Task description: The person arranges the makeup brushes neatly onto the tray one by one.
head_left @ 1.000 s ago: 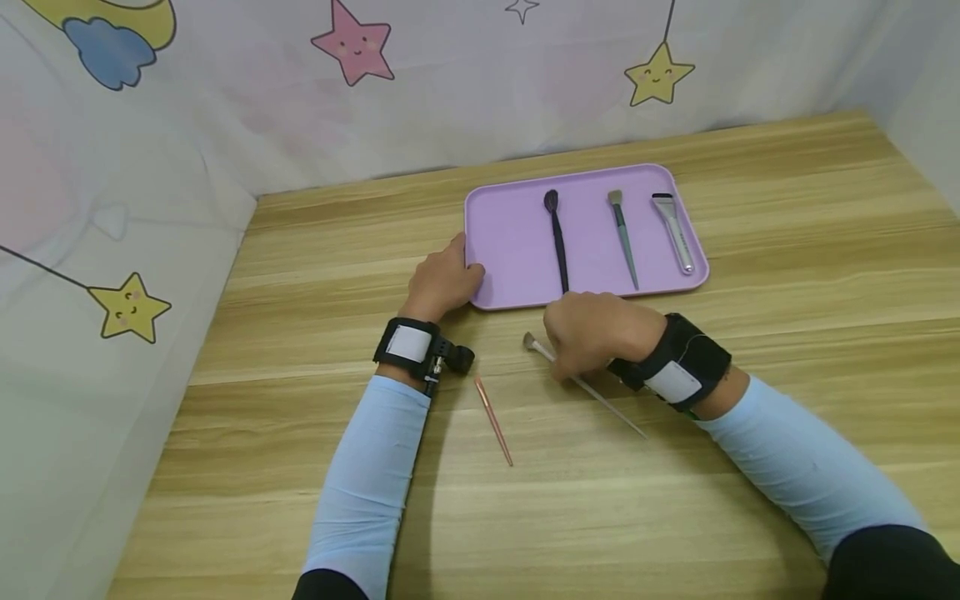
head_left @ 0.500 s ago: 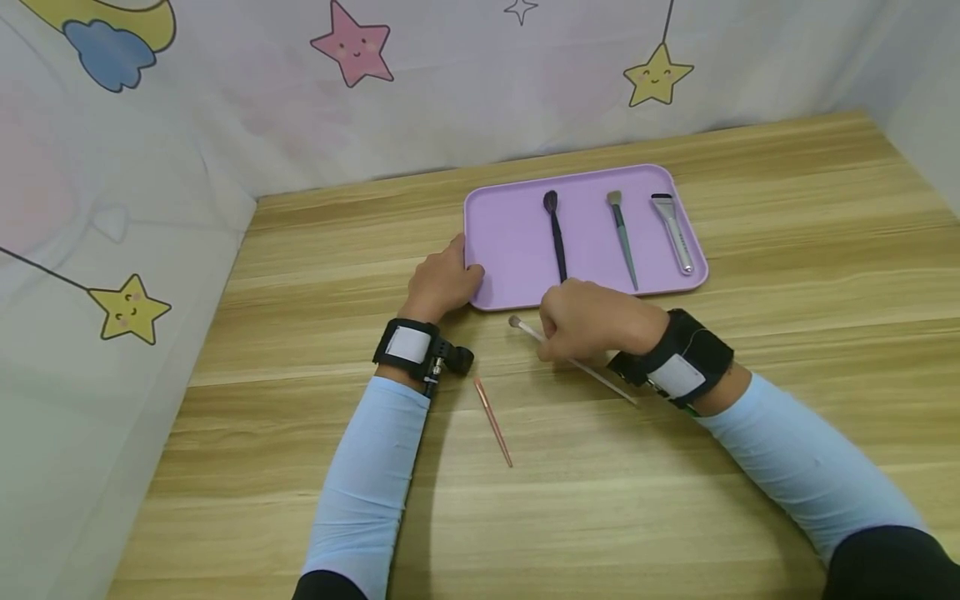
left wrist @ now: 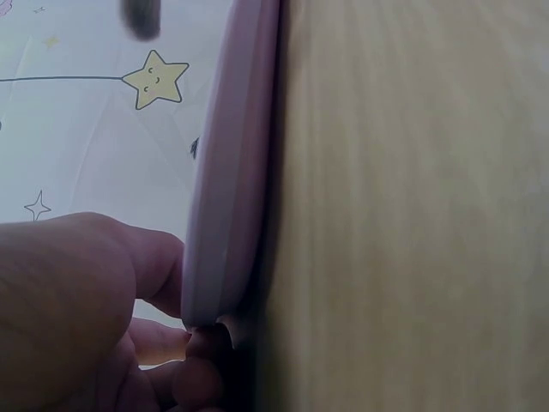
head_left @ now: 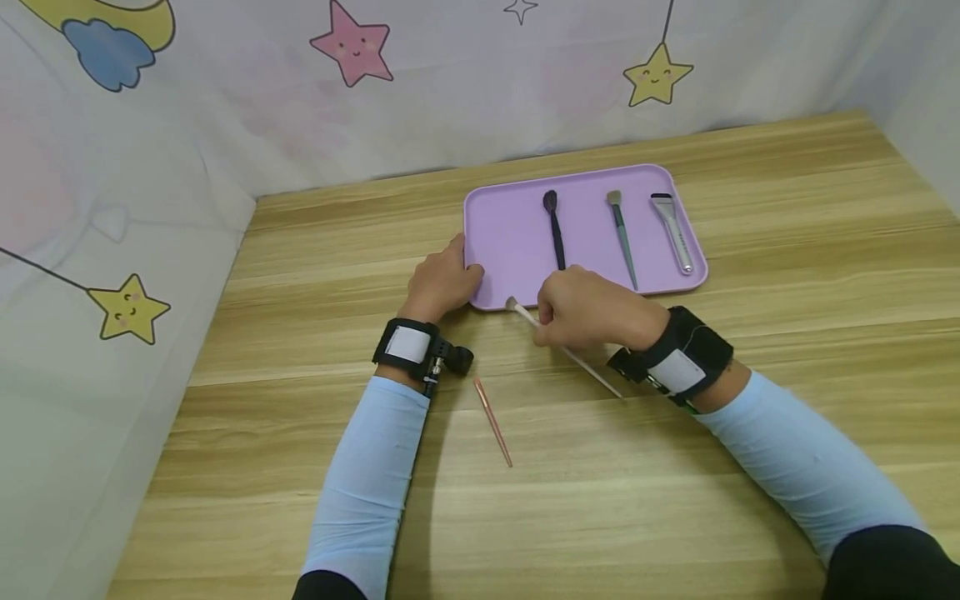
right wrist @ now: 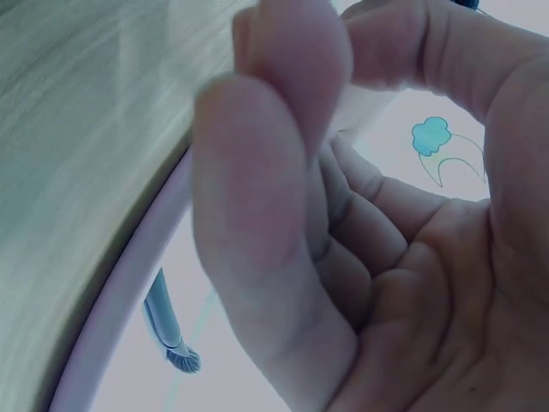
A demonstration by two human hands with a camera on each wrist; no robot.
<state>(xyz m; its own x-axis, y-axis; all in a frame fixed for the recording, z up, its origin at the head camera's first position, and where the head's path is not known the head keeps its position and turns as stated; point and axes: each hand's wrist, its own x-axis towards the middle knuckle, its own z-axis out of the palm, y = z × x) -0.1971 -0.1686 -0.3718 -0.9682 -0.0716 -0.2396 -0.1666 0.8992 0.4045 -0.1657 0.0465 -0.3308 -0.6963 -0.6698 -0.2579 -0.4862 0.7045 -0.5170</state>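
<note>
My right hand (head_left: 588,307) pinches a slim makeup brush with a pale handle (head_left: 594,375). The brush slants, its bristle head overlapping the front rim of the lilac tray (head_left: 506,242) in the head view. At the tray's left front corner, my left hand (head_left: 442,283) holds the edge. The left wrist view shows its thumb above the tray (left wrist: 225,180) and the other fingers (left wrist: 193,382) below. On the tray lie a black makeup brush (head_left: 557,233), a green-handled one (head_left: 622,237) and a flat silver one (head_left: 675,233). My right palm (right wrist: 429,292) hides the pale brush in its wrist view.
A thin rose-coloured makeup brush (head_left: 493,423) lies on the wooden table (head_left: 600,508) between my forearms. Behind the table hangs a white cloth (head_left: 465,108) printed with stars, and another side of it borders the table at left.
My right hand has carried the pale makeup brush forward and slightly left, bringing its head from the table up to the tray's front rim. The left hand and tray have stayed put.
</note>
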